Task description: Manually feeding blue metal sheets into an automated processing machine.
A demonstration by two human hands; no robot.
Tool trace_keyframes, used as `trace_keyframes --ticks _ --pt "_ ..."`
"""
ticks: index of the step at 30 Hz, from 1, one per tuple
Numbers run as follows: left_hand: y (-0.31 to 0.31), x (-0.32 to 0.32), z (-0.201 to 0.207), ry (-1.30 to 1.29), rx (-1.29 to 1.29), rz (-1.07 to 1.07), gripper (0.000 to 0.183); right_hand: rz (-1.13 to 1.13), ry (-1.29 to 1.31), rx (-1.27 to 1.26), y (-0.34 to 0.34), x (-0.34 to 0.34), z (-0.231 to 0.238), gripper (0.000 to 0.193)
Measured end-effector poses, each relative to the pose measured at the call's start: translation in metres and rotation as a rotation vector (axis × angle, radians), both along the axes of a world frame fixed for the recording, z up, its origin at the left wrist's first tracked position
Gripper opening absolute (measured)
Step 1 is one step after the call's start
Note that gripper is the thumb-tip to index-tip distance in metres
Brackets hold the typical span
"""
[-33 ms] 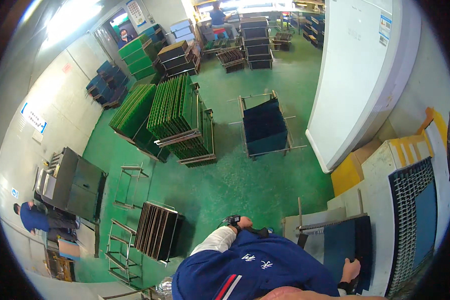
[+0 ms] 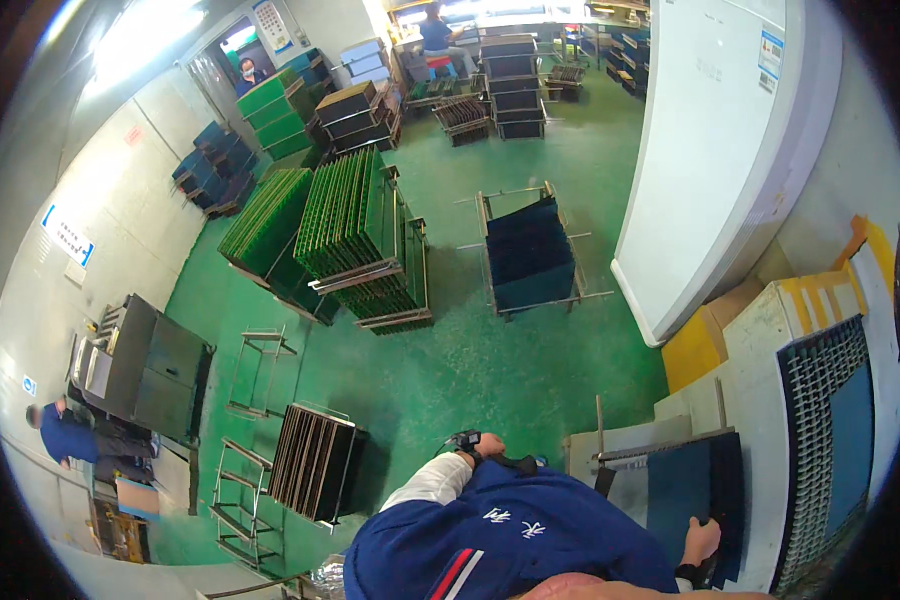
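My right hand (image 2: 703, 541) is closed at the near edge of a dark blue flat panel (image 2: 678, 492), with its fingers curled over that edge. Darker panels (image 2: 728, 480) stand right beside it, in a metal rack (image 2: 600, 412) with upright rods. In front of my waist is my left hand (image 2: 489, 445), a dark device on its wrist. A black strap-like piece lies next to it; the left fingers are mostly hidden, and whether they hold anything cannot be seen.
At the right, a woven grid panel (image 2: 815, 440) leans beside a tall white cabinet (image 2: 720, 150). Racks of green boards (image 2: 355, 225), dark blue panels (image 2: 532, 255) and brown-edged boards (image 2: 310, 465) stand on the green floor. Co-workers are at the left (image 2: 70, 435) and far back (image 2: 436, 32).
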State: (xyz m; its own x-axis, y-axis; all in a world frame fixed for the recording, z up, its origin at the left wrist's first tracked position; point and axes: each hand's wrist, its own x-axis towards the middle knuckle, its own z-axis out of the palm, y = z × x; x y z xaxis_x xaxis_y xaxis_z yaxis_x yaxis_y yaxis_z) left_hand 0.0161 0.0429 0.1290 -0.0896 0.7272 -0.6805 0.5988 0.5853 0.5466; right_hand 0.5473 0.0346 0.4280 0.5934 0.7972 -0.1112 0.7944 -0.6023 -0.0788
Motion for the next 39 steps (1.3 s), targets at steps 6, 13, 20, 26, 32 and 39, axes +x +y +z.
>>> trace_keyframes --ticks 6,13,20,26,32,39 --pt "0.006 0.003 0.014 -0.003 -0.071 0.048 0.022 -0.021 0.034 -0.023 -0.001 -0.025 0.029 0.043" --pt "0.002 0.001 0.009 -0.051 -0.038 0.075 0.022 -0.054 0.006 -0.088 0.005 -0.008 0.011 0.045" --pt "0.004 0.002 0.017 -0.025 -0.033 0.039 0.021 -0.061 -0.008 -0.042 0.000 0.005 -0.011 0.046" --pt "0.003 0.003 0.019 0.057 0.074 -0.091 0.026 0.008 -0.083 0.060 -0.004 0.015 -0.026 0.042" --pt "-0.007 -0.007 -0.016 -0.103 0.035 -0.013 0.026 0.038 -0.072 0.048 0.004 0.003 -0.012 0.038" --pt "-0.003 -0.002 0.009 0.063 0.236 -0.347 0.026 0.013 -0.097 0.045 -0.002 0.012 -0.022 0.040"
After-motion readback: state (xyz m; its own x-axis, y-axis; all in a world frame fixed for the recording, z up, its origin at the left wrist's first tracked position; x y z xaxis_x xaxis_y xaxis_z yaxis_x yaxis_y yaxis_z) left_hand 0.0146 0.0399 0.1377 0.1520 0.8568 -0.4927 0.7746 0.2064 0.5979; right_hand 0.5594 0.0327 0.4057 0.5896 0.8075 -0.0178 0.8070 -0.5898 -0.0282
